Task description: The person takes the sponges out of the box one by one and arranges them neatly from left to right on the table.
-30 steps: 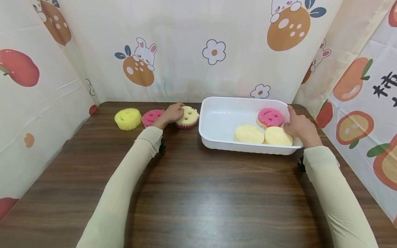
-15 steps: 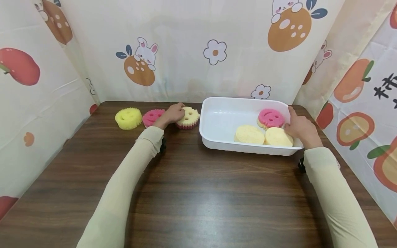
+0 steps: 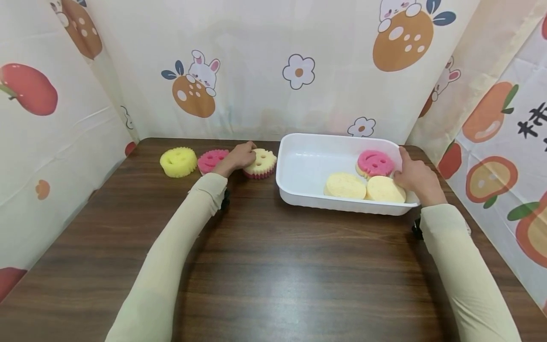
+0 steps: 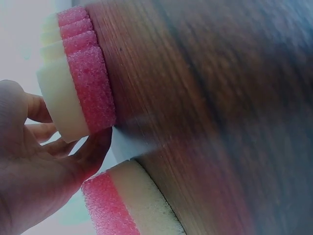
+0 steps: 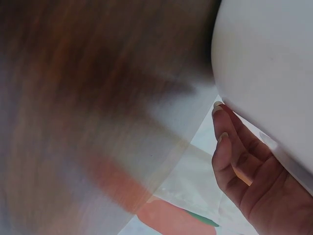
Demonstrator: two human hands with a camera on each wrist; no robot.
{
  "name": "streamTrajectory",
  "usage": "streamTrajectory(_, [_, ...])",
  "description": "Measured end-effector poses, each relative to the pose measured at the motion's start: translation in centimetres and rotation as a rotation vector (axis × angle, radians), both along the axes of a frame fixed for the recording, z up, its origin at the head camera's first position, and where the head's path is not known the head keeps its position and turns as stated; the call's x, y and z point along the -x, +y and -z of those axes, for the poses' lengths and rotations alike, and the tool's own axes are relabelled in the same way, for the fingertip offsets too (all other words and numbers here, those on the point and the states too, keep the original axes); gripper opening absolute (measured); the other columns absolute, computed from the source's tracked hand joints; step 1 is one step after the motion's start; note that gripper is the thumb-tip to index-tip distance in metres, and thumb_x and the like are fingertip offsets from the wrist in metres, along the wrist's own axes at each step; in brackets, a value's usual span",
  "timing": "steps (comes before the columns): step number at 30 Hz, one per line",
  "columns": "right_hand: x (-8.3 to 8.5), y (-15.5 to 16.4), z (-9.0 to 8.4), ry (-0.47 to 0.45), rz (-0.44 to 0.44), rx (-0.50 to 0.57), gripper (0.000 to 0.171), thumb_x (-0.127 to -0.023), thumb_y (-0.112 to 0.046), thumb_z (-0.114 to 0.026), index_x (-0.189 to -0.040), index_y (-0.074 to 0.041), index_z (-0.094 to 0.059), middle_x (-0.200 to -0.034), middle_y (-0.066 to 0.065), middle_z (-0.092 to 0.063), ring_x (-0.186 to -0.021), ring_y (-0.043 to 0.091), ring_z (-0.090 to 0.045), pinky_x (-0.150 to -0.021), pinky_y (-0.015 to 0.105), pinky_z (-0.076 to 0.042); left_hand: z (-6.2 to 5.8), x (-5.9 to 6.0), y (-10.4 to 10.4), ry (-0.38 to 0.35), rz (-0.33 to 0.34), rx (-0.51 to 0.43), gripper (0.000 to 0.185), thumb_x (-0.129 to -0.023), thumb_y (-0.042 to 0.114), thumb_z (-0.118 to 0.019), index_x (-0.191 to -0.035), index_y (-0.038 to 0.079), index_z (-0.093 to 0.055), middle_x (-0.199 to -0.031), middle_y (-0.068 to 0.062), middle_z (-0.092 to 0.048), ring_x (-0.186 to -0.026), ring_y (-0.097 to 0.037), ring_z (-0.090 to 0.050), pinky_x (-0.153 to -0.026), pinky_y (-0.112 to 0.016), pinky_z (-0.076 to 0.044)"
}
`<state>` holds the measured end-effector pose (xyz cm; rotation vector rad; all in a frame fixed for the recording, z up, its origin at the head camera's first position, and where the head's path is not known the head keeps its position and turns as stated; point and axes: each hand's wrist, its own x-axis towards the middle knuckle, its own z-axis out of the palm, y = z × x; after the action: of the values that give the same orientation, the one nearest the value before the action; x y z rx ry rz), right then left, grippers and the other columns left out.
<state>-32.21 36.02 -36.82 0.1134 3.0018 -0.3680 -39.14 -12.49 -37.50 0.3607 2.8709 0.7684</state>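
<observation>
- little has just changed: both hands keep their places while the head view shifts slightly, so the work seems paused at the grasp.
- the left hand (image 3: 239,156) grips the cream-topped sponge (image 3: 262,162), thumb and fingers round its edge; it lies on the table (image 3: 282,266), pink side down, at nine o'clock from the tray (image 3: 316,164).
- the right hand (image 3: 419,178), at three o'clock, pinches the tray's rim, fingers outside.
- farther out at nine o'clock: a pink-topped sponge (image 3: 208,161), then a yellow sponge (image 3: 178,162).
- inside the tray: a pink smiley sponge (image 3: 376,164) toward two o'clock, pale sponges (image 3: 345,185) toward four and six.
</observation>
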Motion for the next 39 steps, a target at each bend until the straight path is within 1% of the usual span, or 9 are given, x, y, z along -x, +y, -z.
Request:
streamTrajectory(6, [-0.3,-0.1,-0.2,0.002,-0.01,-0.006,0.088,-0.098,-0.03,-0.049,-0.157,-0.007,0.011,-0.133,0.044,-0.04,-0.113,0.061,-0.048,-0.089,0.074,-0.043,-0.2,-0.1,0.1,-0.001,0.0,0.016,0.05,-0.097,0.016,-0.029,-0.142,-0.002,-0.042,-0.149,-0.022,-0.045,-0.138,-0.032,-0.043,-0.114,-0.044,-0.037])
streamTrajectory(12, [-0.4,-0.1,-0.3,0.008,-0.005,-0.008,0.088,-0.098,-0.03,-0.049,-0.157,-0.007,0.011,-0.133,0.044,-0.04,-0.113,0.061,-0.048,-0.089,0.074,-0.042,-0.5,-0.3,0.1,0.001,-0.001,0.01,0.051,-0.097,0.016,-0.029,-0.142,-0.002,-0.042,-0.149,-0.022,-0.044,-0.138,-0.033,-0.043,-0.114,-0.045,-0.036])
streamTrajectory(21, [-0.5,-0.2,-0.4,0.005,0.007,-0.012,0.087,-0.098,-0.029,-0.049,-0.157,-0.007,0.01,-0.131,0.044,-0.041,-0.112,0.061,-0.048,-0.089,0.074,-0.043,-0.7,0.1,-0.1,0.011,0.004,-0.031,0.049,-0.098,0.016,-0.028,-0.141,-0.001,-0.043,-0.149,-0.022,-0.045,-0.139,-0.033,-0.041,-0.113,-0.045,-0.037])
streamTrajectory(26, [-0.5,-0.2,-0.4,0.004,0.005,-0.012,0.088,-0.097,-0.03,-0.049,-0.157,-0.007,0.01,-0.131,0.044,-0.041,-0.112,0.061,-0.048,-0.088,0.074,-0.043,-0.9,0.2,-0.2,0.017,0.013,-0.031,0.049,-0.099,0.017,-0.027,-0.141,-0.002,-0.043,-0.148,-0.022,-0.046,-0.139,-0.034,-0.041,-0.113,-0.045,-0.037])
streamTrajectory(29, [-0.5,-0.2,-0.4,0.008,-0.006,-0.015,0.086,-0.098,-0.029,-0.048,-0.157,-0.006,0.01,-0.132,0.045,-0.04,-0.112,0.061,-0.049,-0.088,0.074,-0.043,-1.1,0.2,-0.2,0.019,0.031,-0.028,0.05,-0.099,0.015,-0.026,-0.143,-0.003,-0.041,-0.148,-0.023,-0.045,-0.136,-0.035,-0.044,-0.109,-0.045,-0.038])
streamTrajectory(33, [-0.4,-0.3,-0.6,0.021,-0.018,-0.02,0.084,-0.098,-0.029,-0.044,-0.157,-0.005,0.009,-0.131,0.047,-0.041,-0.109,0.061,-0.051,-0.087,0.072,-0.044,-1.4,0.2,-0.2,0.024,0.043,-0.05,0.049,-0.1,0.014,-0.027,-0.144,-0.004,-0.039,-0.147,-0.024,-0.045,-0.124,-0.034,-0.047,-0.102,-0.045,-0.04])
streamTrajectory(36, [-0.5,-0.3,-0.6,0.023,-0.017,-0.019,0.084,-0.097,-0.029,-0.045,-0.157,-0.005,0.009,-0.13,0.047,-0.042,-0.108,0.06,-0.052,-0.087,0.072,-0.044,-1.5,0.3,-0.1,0.027,0.033,-0.073,0.048,-0.101,0.016,-0.028,-0.143,-0.003,-0.04,-0.146,-0.023,-0.046,-0.12,-0.032,-0.047,-0.101,-0.045,-0.041])
streamTrajectory(39, [-0.4,-0.3,-0.5,0.019,-0.014,-0.016,0.085,-0.097,-0.029,-0.045,-0.157,-0.005,0.01,-0.131,0.046,-0.041,-0.109,0.06,-0.051,-0.088,0.073,-0.043,-1.6,0.4,0.0,0.039,0.027,-0.073,0.048,-0.101,0.017,-0.028,-0.142,-0.003,-0.04,-0.145,-0.022,-0.047,-0.117,-0.03,-0.047,-0.1,-0.044,-0.041])
